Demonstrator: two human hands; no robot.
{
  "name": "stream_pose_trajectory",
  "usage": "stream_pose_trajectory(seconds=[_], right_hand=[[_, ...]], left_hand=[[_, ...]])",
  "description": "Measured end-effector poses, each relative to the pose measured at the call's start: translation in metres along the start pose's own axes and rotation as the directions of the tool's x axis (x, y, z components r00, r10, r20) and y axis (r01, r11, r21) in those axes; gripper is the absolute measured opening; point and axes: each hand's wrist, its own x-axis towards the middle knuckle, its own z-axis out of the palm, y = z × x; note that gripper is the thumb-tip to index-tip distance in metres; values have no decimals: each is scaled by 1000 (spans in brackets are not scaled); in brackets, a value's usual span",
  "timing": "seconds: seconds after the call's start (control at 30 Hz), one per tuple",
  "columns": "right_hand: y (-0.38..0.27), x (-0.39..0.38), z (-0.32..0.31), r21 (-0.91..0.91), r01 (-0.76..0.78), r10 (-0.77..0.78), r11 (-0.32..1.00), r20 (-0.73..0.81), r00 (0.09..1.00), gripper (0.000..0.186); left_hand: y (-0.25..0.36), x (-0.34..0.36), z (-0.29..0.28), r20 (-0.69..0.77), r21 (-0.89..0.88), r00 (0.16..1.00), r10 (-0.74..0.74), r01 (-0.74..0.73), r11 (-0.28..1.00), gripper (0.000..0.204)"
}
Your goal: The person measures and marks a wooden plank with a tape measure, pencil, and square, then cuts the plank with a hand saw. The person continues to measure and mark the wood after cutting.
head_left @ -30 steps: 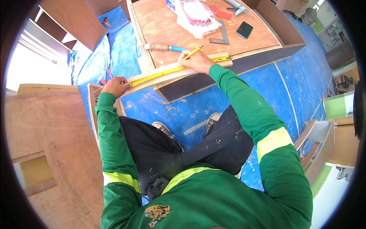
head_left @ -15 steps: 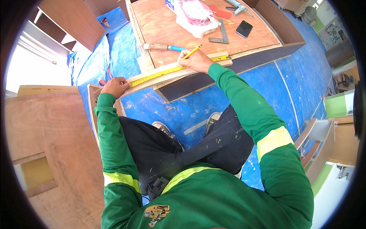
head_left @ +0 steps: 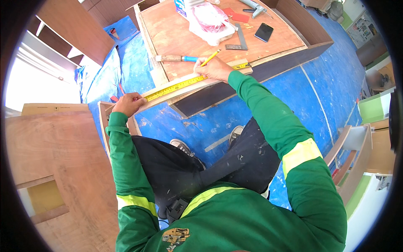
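A yellow tape measure (head_left: 176,87) lies stretched along a narrow pale wooden strip (head_left: 161,99), which rests across the near edge of a plywood-topped cabinet. At the left end my left hand (head_left: 128,104) is closed around the tape measure, its fingers hiding what lies inside the grip. Farther right, my right hand (head_left: 215,70) grips a yellow pencil (head_left: 210,57) slanting up to the right, and its lower side rests on the tape and strip. The tape runs on past that hand to the strip's right end. Just beyond the strip lies a tool with a wooden handle (head_left: 170,58) and a blue part.
On the plywood top (head_left: 168,29) are a metal square (head_left: 242,40), a phone (head_left: 264,32), a plastic bag (head_left: 208,21) and a grey caulking gun (head_left: 257,8). Blue sheeting (head_left: 268,92) covers the floor. Wooden panels (head_left: 54,147) stand at the left, an open cabinet piece (head_left: 352,155) at the right.
Both hands keep their holds, with the tape still along the strip. The view has shifted slightly; my left hand appears a little lower and the table items slightly to the left.
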Motion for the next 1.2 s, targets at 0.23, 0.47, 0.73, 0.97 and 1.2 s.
stream_pose_trajectory(seconds=[0.23,0.47,0.73,0.97,1.2], right_hand=[[-31,-17,-39,-589,83,-175,804,-101,979,36],[-67,-52,-37,-781,11,-234,625,-174,956,18],[-69,-79,57,-669,404,-420,624,149,895,21],[-86,-91,65,-653,454,-485,607,149,862,28],[-110,-83,64,-611,461,-477,644,151,866,29]], left_hand=[[41,-4,34,-220,46,930,294,-291,956,31],[71,1,46,-82,-112,946,314,-321,940,36],[139,-23,69,350,-268,872,343,-257,928,43],[105,-18,143,738,206,639,216,-519,830,51],[38,-9,210,808,384,585,67,-609,694,55]])
